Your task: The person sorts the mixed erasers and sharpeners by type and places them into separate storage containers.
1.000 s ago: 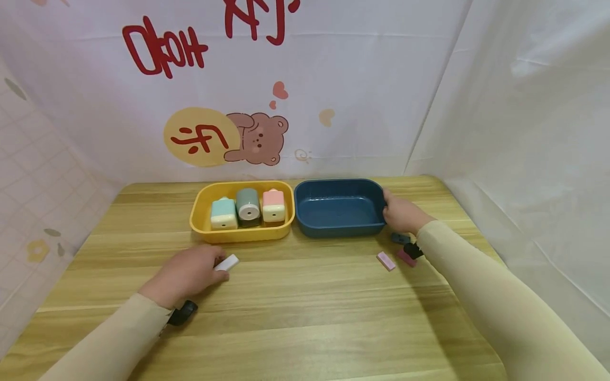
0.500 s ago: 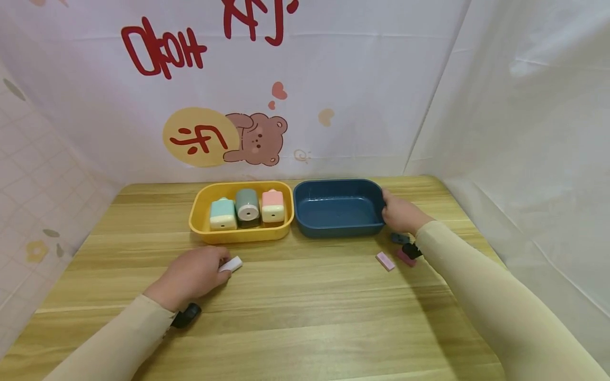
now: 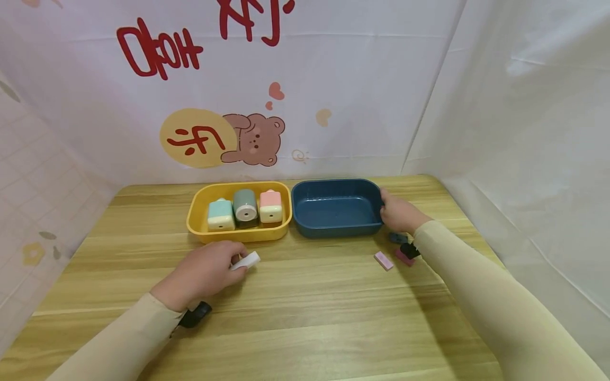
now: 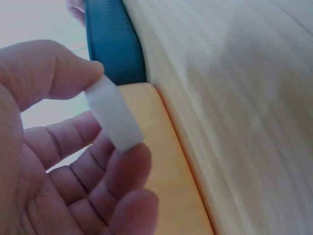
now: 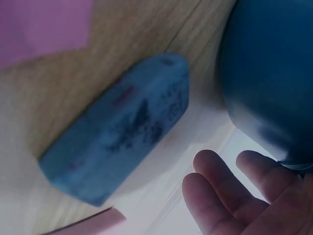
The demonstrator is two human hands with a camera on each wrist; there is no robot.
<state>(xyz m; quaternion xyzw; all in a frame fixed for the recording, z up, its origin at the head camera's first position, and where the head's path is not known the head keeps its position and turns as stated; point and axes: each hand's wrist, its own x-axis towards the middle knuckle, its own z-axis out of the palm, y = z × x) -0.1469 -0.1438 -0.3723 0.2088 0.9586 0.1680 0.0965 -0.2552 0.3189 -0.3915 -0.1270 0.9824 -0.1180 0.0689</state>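
Note:
My left hand (image 3: 205, 272) pinches a small white eraser (image 3: 246, 261) between thumb and fingertips, held in front of the yellow tray (image 3: 248, 235). In the left wrist view the thumb presses one end of the white eraser (image 4: 115, 115) and a finger the other. My right hand (image 3: 402, 212) grips the right rim of the dark blue tray (image 3: 338, 232). Below that hand a worn blue eraser (image 5: 122, 127) lies on the table. Nearby lie a light pink eraser (image 3: 383, 261) and a darker pink block (image 3: 404, 257), partly hidden by the wrist strap.
In the yellow tray sit three pencil sharpeners: a mint one (image 3: 221, 214), a grey-green one (image 3: 245, 203) and a pink one (image 3: 270, 205). Both trays stand side by side along the back of the wooden table (image 3: 305, 317), before a printed cloth (image 3: 357, 79).
My left hand has moved a little to the right with the white eraser. The right hand keeps its place on the blue tray. The whole view has shifted slightly.

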